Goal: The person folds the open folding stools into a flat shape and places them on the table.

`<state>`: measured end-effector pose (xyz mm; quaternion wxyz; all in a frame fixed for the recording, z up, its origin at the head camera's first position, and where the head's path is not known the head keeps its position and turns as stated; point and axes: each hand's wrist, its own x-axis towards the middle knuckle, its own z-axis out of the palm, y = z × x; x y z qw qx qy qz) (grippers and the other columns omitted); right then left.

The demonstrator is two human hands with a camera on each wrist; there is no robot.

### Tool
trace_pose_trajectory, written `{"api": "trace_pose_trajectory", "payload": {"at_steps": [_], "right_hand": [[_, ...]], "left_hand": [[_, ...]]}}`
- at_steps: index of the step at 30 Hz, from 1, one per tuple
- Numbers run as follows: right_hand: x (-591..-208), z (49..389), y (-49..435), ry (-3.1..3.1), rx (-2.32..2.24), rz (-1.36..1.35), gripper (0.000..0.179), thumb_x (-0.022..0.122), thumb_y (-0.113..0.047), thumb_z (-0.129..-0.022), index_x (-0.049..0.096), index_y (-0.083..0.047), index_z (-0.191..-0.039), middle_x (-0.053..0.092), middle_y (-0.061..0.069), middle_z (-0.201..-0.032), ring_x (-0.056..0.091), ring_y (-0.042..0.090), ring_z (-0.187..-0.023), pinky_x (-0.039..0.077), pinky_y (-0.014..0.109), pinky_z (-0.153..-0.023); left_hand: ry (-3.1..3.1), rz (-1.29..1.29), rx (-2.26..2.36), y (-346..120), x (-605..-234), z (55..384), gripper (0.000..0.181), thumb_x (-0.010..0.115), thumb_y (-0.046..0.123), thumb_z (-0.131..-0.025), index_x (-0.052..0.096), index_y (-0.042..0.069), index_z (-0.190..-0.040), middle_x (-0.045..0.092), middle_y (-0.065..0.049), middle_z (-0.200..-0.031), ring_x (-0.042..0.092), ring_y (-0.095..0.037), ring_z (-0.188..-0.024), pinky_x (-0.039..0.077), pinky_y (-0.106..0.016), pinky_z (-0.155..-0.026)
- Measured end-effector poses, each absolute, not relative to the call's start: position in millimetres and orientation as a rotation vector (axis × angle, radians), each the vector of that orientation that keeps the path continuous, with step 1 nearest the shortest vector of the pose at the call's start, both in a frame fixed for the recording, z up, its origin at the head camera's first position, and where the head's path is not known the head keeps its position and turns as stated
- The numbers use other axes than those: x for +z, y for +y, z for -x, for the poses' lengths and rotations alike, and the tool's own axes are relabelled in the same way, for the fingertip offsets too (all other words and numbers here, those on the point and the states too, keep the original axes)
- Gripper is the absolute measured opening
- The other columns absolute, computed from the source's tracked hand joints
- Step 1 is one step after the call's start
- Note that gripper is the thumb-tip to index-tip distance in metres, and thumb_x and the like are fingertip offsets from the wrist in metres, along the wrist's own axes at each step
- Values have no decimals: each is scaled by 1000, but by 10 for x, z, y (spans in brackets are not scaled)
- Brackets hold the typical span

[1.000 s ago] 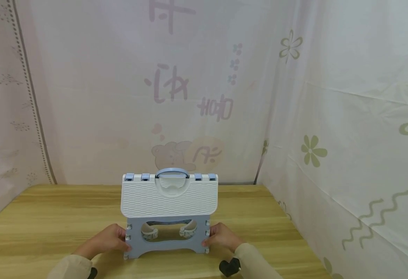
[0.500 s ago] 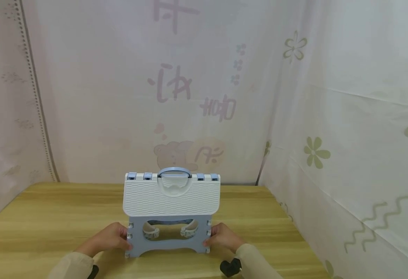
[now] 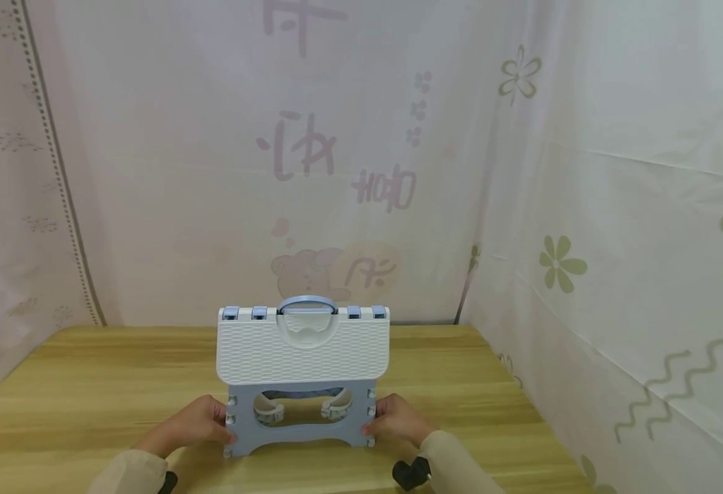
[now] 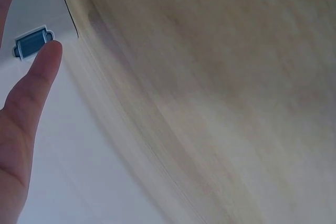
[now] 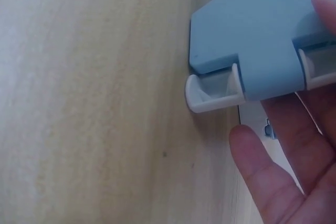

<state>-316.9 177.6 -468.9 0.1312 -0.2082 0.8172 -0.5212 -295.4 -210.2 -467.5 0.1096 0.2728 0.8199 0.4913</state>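
A folding stool (image 3: 256, 353) stands on the table in the head view, its white woven-pattern top half hanging down in front of blue-grey legs. An arched blue handle (image 3: 307, 300) shows at its upper edge. My left hand (image 3: 195, 424) grips the lower left side of the leg panel, thumb on the front face. On the opposite side, my right hand (image 3: 398, 420) holds the panel's lower right edge in the same way. The right wrist view shows the blue leg panel (image 5: 247, 35) with white hinge pieces, fingers behind it. In the left wrist view a fingertip lies beside a blue clip (image 4: 31, 44).
The wooden table (image 3: 460, 384) extends around the stool on both sides and behind it. Printed cloth hangs as a back wall (image 3: 213, 206), with more cloth at left and right. A black heart-shaped piece (image 3: 411, 473) sits at my right wrist.
Both hands keep their hold and the stool stays in the same pose. Only the head view shifts slightly.
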Motion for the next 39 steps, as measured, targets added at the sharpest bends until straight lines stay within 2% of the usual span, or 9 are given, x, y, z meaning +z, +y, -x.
{"api": "trace_pose_trajectory", "payload": {"at_steps": [39], "right_hand": [[-4654,3196,1775,2407,-1442,659,18,72,2,-74,68,13,-86,71,20,-82,65,10,-75,50,24,-68]], "left_hand": [[2401,-765,1488,-2079,-4659,2937,15,71,-2,-71,68,-14,-79,71,-16,-76,59,-3,-67,46,-20,-60]]}}
